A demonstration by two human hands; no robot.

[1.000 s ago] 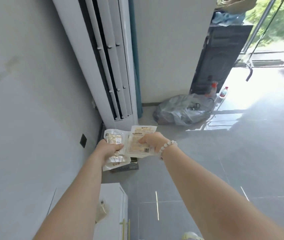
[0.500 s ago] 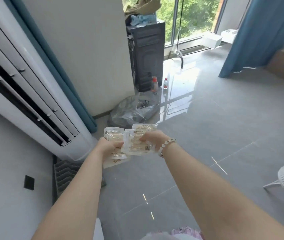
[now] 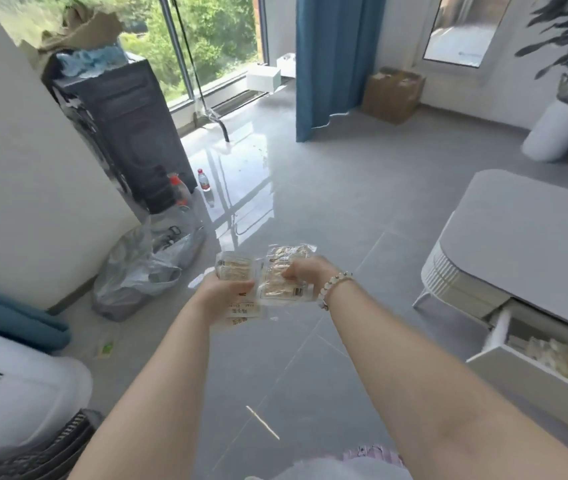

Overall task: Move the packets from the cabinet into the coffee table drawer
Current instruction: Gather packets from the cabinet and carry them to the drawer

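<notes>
Both arms out over grey floor, left hand (image 3: 222, 292) gripping a clear packet stack (image 3: 235, 271), right hand (image 3: 301, 273) pinching another packet (image 3: 280, 282) beside it, open coffee table drawer (image 3: 531, 368) at right already holding packets.

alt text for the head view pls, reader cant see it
A person's left hand and right hand each grip clear plastic packets of pale food, held out over a glossy grey tiled floor. To the right, a grey-topped white coffee table has its drawer pulled open, pale items inside.
</notes>
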